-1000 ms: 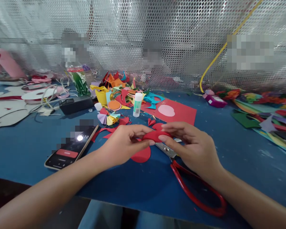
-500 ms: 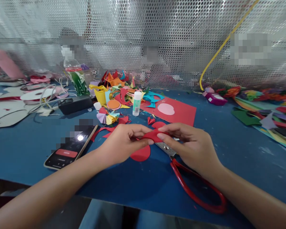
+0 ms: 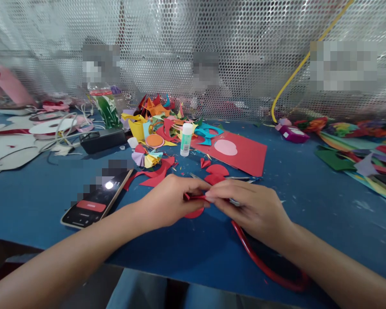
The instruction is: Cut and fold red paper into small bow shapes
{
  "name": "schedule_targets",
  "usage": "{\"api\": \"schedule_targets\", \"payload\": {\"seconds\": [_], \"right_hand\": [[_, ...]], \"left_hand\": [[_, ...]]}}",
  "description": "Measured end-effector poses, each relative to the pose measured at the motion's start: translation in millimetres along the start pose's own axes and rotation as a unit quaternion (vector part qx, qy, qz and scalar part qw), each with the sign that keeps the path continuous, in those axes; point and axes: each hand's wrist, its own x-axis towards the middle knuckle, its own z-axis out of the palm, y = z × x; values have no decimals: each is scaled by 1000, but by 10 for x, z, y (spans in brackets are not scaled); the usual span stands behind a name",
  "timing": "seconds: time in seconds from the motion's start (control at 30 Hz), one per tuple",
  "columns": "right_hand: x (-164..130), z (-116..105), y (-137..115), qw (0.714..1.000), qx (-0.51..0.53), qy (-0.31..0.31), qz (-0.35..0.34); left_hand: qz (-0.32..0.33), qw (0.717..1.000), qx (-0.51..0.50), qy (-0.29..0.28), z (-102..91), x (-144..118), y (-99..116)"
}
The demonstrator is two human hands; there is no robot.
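Observation:
Between both hands is a small folded piece of red paper (image 3: 197, 197), seen nearly edge-on. My left hand (image 3: 169, 199) pinches its left end. My right hand (image 3: 254, 206) grips the right end, fingertips meeting those of the left. Under the right hand lie scissors with red handles (image 3: 260, 262), their blades partly covered. Red paper rounds (image 3: 217, 170) rest just beyond the hands, and another red round (image 3: 194, 213) shows below the fingers. A fan-folded paper rosette (image 3: 146, 156) sits farther left.
A phone (image 3: 98, 199) lies left of my left forearm. Behind the hands stand a glue stick (image 3: 185, 139), a heap of paper scraps (image 3: 161, 120) and a red sheet (image 3: 251, 150). A bottle (image 3: 104, 105) and black box (image 3: 103, 139) are at back left. Perforated metal (image 3: 244, 73) closes the rear.
Both hands have come slightly lower and nearer. The red paper has turned from showing its flat face to showing its edge. More of the red rounds behind is visible.

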Motion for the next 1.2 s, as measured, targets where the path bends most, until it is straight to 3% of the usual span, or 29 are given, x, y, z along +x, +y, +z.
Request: {"api": "schedule_targets", "payload": {"seconds": [0.13,0.27,0.4,0.73,0.87,0.97,1.1,1.2], "right_hand": [[7,42,8,990,79,28,112],[39,26,18,967,180,-35,175],[54,6,38,967,169,-52,185],[49,45,27,969,138,-7,206],[40,42,135,947,184,-23,261],[16,53,251,936,230,-45,262],[7,47,294,943,226,-71,232],[37,10,241,952,206,-49,220]], "left_hand": [[22,999,8,24,18,-29,-12],[38,998,17,39,32,-45,-38],[35,997,56,48,33,-29,-72],[-9,996,64,59,-13,13,-70],[-29,998,43,35,-30,19,-85],[-41,998,36,24,-29,23,-98],[-58,998,-22,9,-12,20,-93],[-56,996,-74,20,-13,19,-62]]}}
